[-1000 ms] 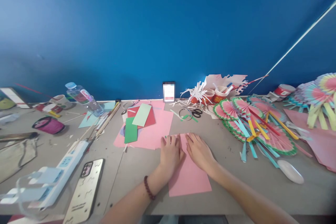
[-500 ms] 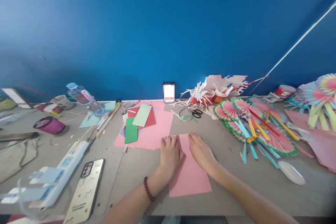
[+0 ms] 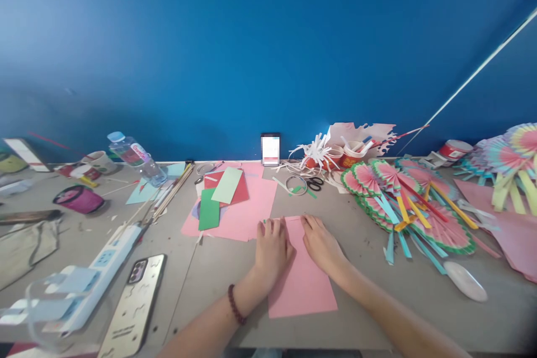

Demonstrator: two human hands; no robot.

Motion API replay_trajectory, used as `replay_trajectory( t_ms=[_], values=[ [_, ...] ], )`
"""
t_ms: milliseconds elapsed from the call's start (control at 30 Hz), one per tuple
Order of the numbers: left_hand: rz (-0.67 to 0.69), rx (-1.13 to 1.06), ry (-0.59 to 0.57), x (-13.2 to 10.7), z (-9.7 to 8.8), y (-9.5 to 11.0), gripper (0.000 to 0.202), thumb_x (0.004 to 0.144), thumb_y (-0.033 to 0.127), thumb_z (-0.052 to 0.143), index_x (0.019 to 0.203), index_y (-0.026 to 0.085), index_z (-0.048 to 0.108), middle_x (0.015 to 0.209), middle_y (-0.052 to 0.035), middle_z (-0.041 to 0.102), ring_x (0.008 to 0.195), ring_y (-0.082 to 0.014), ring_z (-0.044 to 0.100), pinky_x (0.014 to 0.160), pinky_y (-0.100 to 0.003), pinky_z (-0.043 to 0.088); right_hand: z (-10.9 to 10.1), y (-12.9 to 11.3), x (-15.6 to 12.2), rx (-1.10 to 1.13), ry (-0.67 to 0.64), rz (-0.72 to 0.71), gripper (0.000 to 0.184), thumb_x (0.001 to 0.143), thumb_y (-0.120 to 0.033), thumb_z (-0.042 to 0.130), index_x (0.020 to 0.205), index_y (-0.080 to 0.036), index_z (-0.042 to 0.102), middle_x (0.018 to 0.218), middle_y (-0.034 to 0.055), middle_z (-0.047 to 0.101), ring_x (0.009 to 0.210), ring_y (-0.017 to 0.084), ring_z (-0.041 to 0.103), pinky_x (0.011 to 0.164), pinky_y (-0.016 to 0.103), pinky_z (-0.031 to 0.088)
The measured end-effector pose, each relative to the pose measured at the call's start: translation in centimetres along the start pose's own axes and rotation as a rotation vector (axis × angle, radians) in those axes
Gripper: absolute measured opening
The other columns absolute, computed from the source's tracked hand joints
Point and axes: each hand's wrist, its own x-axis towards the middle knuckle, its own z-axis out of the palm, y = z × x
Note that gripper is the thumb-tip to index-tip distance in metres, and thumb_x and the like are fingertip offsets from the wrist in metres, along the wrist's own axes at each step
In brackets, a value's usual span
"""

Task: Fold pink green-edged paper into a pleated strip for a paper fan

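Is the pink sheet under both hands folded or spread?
Mostly spread: the pink sheet lies flat on the table; a narrow fold seems visible at its far edge.

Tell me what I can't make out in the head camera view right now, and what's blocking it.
All in the head view:
- Pink sheet near its far edge: covered partly by the left hand and right hand.
- Left palm: hidden by the back of that hand.
- Upright phone: screen content blurred into blocks.
- Patterned phone: lower end cut off by the bottom edge.
- Pastel fans: cut off by the right edge.
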Motion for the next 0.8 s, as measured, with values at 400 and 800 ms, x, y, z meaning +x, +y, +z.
replay_trajectory(
  t_ms=[400,800],
  values=[
    [0.023,-0.072,0.011,0.2,0.0,-0.3,0.054,0.083,0.031,0.048,0.135,0.019,0.049,0.107,-0.0125,0.059,0.103,-0.0305,0.05,0.102,-0.052,0.035,-0.4,-0.5,0.1,-0.11,-0.003,-0.045,0.045,0.086,-0.007,0.041,0.128,-0.006,0.056,0.12,0.0162,0.064,0.112,0.026,0.057,0.094,0.037,0.051],
    [0.093,-0.077,0.0,0.2,1.7,-0.4,0.055,0.082,0.02,0.043,0.135,0.008,0.046,0.125,-0.0153,0.055,0.12,-0.0283,0.046,0.105,-0.043,0.037,1.0,-0.3,-0.6,-0.236,0.034,-0.083,0.05,0.08,0.0,0.042,0.126,-0.008,0.059,0.126,0.0166,0.063,0.115,0.026,0.06,0.093,0.037,0.052]
  ],
)
